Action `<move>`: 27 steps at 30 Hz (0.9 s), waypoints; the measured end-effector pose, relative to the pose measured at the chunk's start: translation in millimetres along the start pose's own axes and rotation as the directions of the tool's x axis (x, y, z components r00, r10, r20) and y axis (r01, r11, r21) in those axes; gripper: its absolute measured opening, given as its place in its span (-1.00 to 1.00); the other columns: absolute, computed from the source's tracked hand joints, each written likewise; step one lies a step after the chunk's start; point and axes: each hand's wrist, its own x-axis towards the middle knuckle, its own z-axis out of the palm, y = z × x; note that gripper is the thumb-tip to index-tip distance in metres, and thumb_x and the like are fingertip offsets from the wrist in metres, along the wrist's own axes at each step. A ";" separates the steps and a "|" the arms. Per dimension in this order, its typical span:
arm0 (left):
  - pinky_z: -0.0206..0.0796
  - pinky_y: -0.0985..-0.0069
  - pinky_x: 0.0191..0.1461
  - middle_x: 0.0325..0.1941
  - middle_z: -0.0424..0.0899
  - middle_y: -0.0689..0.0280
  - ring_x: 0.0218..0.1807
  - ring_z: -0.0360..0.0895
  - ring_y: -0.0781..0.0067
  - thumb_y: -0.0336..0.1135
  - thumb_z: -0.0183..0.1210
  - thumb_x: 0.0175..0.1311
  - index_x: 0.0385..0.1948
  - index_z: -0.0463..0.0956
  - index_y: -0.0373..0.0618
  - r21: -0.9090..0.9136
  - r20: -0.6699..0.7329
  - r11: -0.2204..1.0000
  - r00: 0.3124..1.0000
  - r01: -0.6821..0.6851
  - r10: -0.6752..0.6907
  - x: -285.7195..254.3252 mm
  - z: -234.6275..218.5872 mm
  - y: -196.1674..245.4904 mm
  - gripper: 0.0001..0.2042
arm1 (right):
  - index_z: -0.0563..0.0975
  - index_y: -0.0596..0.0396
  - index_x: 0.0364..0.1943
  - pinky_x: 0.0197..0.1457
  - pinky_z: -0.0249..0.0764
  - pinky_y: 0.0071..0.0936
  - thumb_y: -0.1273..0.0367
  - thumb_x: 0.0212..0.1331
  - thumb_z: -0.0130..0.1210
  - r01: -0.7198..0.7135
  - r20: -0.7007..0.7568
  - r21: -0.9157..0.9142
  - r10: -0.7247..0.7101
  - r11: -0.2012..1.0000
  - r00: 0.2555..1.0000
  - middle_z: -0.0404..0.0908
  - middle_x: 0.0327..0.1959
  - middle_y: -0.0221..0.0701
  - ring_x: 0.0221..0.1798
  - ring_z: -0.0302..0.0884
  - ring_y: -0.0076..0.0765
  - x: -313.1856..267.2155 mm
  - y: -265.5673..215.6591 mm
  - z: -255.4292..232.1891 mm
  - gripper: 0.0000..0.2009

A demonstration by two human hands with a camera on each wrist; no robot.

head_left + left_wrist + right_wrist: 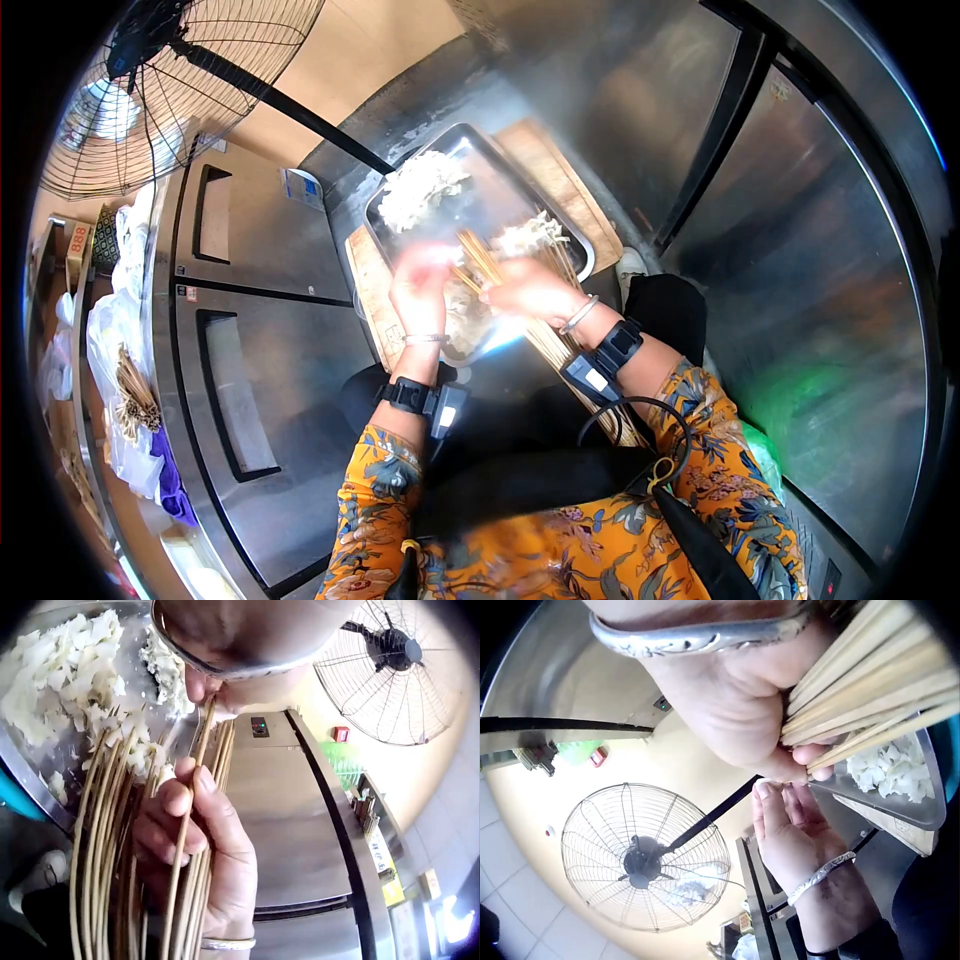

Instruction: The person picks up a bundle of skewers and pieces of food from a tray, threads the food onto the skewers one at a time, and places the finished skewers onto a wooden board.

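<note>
My right hand (535,290) grips a bundle of thin bamboo skewers (480,255). In the left wrist view, its thumb and forefinger pinch one skewer (184,844) set apart from the rest. My left hand (418,285) is at that skewer's tip, its fingertips pinching a small white food piece (768,782), mostly hidden by the fingers. Below both hands lies a metal tray (480,190). It holds a heap of pale, shredded-looking pieces (425,188) on the far left and another pile (535,233) near the right hand. More skewers (101,847) stand over the tray edge beside the right hand.
A wooden board (560,180) lies under the tray. A large standing fan (190,85) is at the upper left. Steel cabinets (270,370) flank the left, and a steel door (800,260) the right. A shelf with plastic bags (115,330) lies far left.
</note>
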 end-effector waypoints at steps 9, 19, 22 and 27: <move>0.39 0.70 -0.38 -0.41 0.52 0.41 -0.41 0.44 0.66 -0.45 0.08 0.16 -0.21 0.48 -0.15 -0.172 0.028 0.964 0.979 0.202 -0.201 9.0 -2.1 -9.5 -0.83 | 0.51 0.18 -0.45 -0.56 0.31 -0.65 0.36 -0.02 0.08 -0.022 -0.009 -0.102 0.021 0.995 1.000 0.46 -0.65 -0.51 -0.62 0.37 -0.63 3.5 4.9 -1.6 -0.85; 0.40 0.68 -0.35 -0.39 0.52 0.39 -0.42 0.44 0.63 -0.45 0.08 0.16 -0.20 0.47 -0.22 -0.172 -0.097 0.964 0.970 0.204 -0.223 5.6 2.4 -0.2 -0.82 | 0.51 0.18 -0.53 -0.60 0.31 -0.59 0.32 -0.04 0.07 0.015 -0.056 -0.199 -0.027 0.980 0.998 0.45 -0.71 -0.47 -0.67 0.38 -0.57 1.6 -3.2 1.3 -0.82; 0.41 0.67 -0.33 -0.36 0.52 0.37 -0.39 0.44 0.62 -0.45 0.09 0.15 -0.19 0.47 -0.22 -0.201 -0.143 0.971 0.977 0.126 -0.156 6.0 -0.2 -6.6 -0.81 | 0.50 0.18 -0.55 -0.62 0.31 -0.59 0.33 -0.03 0.06 0.005 -0.017 -0.162 -0.008 0.987 1.000 0.44 -0.72 -0.47 -0.69 0.38 -0.56 1.2 -1.6 -0.4 -0.82; 0.40 0.70 -0.31 -0.34 0.53 0.34 -0.38 0.45 0.63 -0.44 0.12 0.14 -0.19 0.47 -0.23 -0.178 -0.147 0.976 0.977 0.129 -0.156 13.5 -10.8 -9.0 -0.80 | 0.49 0.18 -0.55 -0.63 0.29 -0.60 0.32 -0.01 0.05 0.001 0.009 -0.146 0.000 0.989 1.000 0.43 -0.73 -0.47 -0.69 0.37 -0.57 3.4 3.1 -0.5 -0.81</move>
